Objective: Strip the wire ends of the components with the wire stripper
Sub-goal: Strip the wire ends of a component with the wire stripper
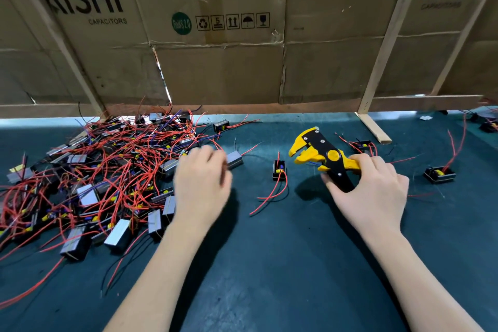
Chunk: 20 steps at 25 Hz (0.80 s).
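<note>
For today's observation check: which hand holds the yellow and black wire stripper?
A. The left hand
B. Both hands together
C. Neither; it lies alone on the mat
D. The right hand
D: the right hand curls around the handles of the wire stripper, while the left hand is over at the edge of the component pile.

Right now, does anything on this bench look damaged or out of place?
Yes: the cardboard backdrop is torn along its seams, with gaps showing light. The components lie in a tangled heap at left. The right hand holds the wire stripper normally.
</note>
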Each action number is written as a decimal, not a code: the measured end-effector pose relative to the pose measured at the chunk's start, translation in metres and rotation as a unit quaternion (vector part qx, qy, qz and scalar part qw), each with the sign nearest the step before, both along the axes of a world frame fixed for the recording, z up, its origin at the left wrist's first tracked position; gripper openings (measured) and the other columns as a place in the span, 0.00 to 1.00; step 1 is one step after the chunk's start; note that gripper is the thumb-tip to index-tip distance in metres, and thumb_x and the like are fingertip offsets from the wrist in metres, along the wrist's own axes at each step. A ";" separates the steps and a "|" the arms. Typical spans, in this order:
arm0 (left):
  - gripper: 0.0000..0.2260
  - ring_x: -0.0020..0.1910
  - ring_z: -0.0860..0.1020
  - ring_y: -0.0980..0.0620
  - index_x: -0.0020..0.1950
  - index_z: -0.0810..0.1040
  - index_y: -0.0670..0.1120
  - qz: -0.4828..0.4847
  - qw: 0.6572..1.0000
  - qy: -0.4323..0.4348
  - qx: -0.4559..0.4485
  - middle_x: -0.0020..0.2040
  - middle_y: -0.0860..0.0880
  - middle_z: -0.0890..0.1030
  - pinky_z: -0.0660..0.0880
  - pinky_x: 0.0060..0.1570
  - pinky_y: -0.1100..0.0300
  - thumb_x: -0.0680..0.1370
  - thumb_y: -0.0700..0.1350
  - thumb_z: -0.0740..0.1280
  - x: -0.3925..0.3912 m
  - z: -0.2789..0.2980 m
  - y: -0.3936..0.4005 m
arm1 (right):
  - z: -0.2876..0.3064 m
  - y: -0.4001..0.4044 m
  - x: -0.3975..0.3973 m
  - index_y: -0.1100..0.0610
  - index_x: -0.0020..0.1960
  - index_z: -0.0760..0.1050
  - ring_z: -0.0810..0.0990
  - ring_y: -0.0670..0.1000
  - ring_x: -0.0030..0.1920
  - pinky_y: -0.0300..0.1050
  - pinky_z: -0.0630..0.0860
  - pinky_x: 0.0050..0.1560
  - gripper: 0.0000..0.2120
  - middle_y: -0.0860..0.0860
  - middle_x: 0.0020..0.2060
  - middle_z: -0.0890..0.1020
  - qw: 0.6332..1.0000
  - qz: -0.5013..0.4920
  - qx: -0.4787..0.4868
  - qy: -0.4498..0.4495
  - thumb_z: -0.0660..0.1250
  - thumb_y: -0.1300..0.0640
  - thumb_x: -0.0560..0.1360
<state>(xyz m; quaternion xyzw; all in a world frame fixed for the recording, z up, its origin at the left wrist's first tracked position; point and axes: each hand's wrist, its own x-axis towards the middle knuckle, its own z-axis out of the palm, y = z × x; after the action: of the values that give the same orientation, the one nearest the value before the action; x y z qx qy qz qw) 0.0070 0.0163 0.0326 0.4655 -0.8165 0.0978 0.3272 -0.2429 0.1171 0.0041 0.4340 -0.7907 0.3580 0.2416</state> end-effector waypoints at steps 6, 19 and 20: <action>0.10 0.58 0.78 0.43 0.56 0.74 0.46 0.228 0.932 -0.161 0.231 0.56 0.45 0.79 0.72 0.47 0.55 0.79 0.49 0.65 0.013 0.006 0.004 | 0.015 0.001 0.022 0.50 0.46 0.76 0.80 0.46 0.45 0.41 0.73 0.49 0.15 0.42 0.40 0.81 0.940 0.269 0.017 -0.211 0.77 0.45 0.67; 0.16 0.65 0.68 0.43 0.63 0.67 0.47 0.250 0.919 -0.201 0.230 0.63 0.45 0.70 0.71 0.56 0.52 0.76 0.39 0.65 0.008 0.004 0.011 | 0.008 -0.021 0.020 0.49 0.55 0.72 0.68 0.54 0.56 0.50 0.71 0.59 0.28 0.50 0.48 0.78 0.941 0.143 0.251 -0.174 0.66 0.30 0.66; 0.16 0.65 0.67 0.43 0.63 0.67 0.46 0.246 0.919 -0.192 0.242 0.63 0.44 0.70 0.72 0.54 0.51 0.76 0.38 0.64 0.011 0.004 0.009 | 0.009 -0.020 0.015 0.51 0.50 0.72 0.69 0.56 0.58 0.50 0.72 0.57 0.27 0.52 0.45 0.78 0.949 0.089 0.252 -0.170 0.66 0.30 0.66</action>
<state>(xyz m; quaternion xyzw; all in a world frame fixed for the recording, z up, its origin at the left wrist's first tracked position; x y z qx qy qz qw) 0.0179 0.0256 0.0371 0.6891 -0.7220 0.0621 0.0070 -0.2278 0.0974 0.0130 0.4819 -0.8427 0.2356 -0.0458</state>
